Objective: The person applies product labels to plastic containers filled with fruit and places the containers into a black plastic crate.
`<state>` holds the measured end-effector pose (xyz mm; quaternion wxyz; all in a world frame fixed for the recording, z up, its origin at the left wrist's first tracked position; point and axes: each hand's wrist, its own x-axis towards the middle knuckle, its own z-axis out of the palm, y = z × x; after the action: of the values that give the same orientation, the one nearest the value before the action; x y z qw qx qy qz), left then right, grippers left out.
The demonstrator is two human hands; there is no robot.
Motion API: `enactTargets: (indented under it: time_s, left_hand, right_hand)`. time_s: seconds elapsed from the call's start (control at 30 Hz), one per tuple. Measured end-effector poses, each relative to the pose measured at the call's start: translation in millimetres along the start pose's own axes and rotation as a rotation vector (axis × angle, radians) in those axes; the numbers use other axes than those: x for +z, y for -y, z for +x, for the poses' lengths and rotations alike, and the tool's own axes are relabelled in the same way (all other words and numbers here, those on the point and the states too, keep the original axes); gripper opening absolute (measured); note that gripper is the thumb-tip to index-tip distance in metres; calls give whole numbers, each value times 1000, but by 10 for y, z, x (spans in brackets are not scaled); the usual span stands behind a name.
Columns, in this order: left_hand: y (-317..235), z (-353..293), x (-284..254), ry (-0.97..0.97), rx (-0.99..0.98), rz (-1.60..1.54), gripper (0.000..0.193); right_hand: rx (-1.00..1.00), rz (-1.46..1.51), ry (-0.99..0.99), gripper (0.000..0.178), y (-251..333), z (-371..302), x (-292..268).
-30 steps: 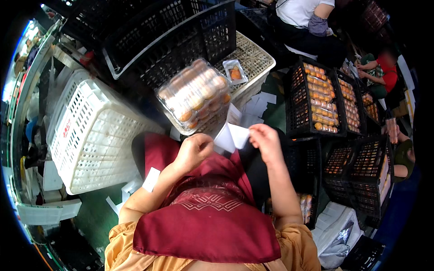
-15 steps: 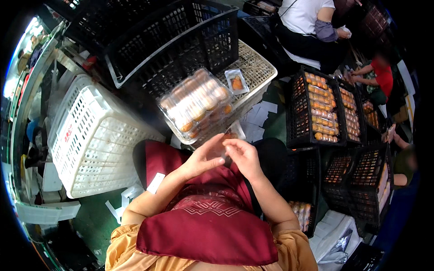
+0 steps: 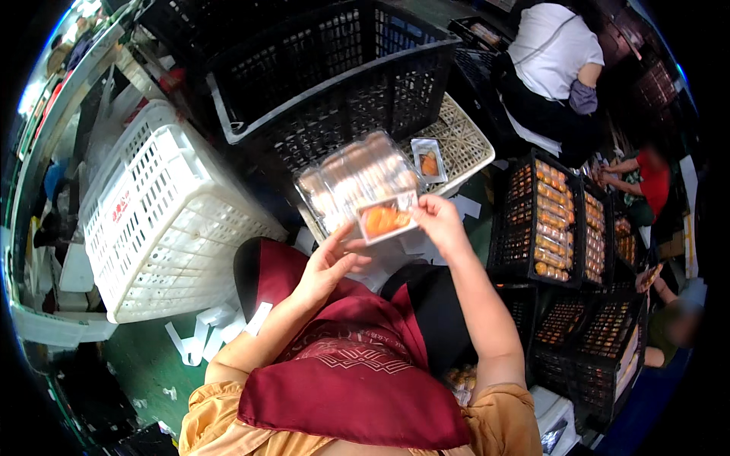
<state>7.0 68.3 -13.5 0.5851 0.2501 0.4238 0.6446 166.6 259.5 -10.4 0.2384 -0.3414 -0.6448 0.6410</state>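
My right hand [image 3: 443, 222] pinches the right end of a white-edged label card [image 3: 384, 220] printed with orange fruit. My left hand [image 3: 328, 267] is just below the card's left end, fingers apart, apparently holding nothing. Right behind the card, a stack of clear plastic packs [image 3: 346, 171] of round orange-brown fruit sits on an upturned pale crate [image 3: 460, 140]. Glare on the lids blurs the contents. A second picture card [image 3: 429, 161] lies on that crate, to the right of the packs.
A big black crate [image 3: 334, 91] stands behind the packs, a white basket [image 3: 175, 228] at left. Filled black crates [image 3: 517, 220] stand at right, near co-workers, one in a white shirt [image 3: 555, 49]. Paper strips [image 3: 199, 334] litter the green floor.
My right hand has lifted a picture card from near my knees to in front of the packs. My hands have moved apart. The whole view has shifted.
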Motion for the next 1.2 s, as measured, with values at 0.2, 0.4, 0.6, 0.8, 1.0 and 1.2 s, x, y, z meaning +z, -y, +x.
enactTargets:
  time_s: [0.2, 0.4, 0.6, 0.8, 1.0, 1.2]
  left_hand:
    - [-24, 59, -315, -145, 253, 502, 30]
    - [-279, 195, -395, -204, 571, 1080, 28]
    - [-327, 437, -417, -210, 787, 1281, 31]
    - [-267, 601, -388, -157, 752, 1385, 37]
    - [-190, 695, -389, -120, 751, 1461, 49]
    - [-215, 734, -363, -107, 730, 1510, 48]
  right_hand:
    - [172, -131, 83, 8, 257, 895, 162]
    - [204, -188, 109, 13, 40, 1207, 257]
    - [193, -194, 93, 14, -23, 1224, 254]
    - [139, -191, 78, 16, -132, 1253, 251]
    - [53, -331, 80, 12, -209, 1265, 225]
    - [132, -331, 104, 11, -42, 1236, 253]
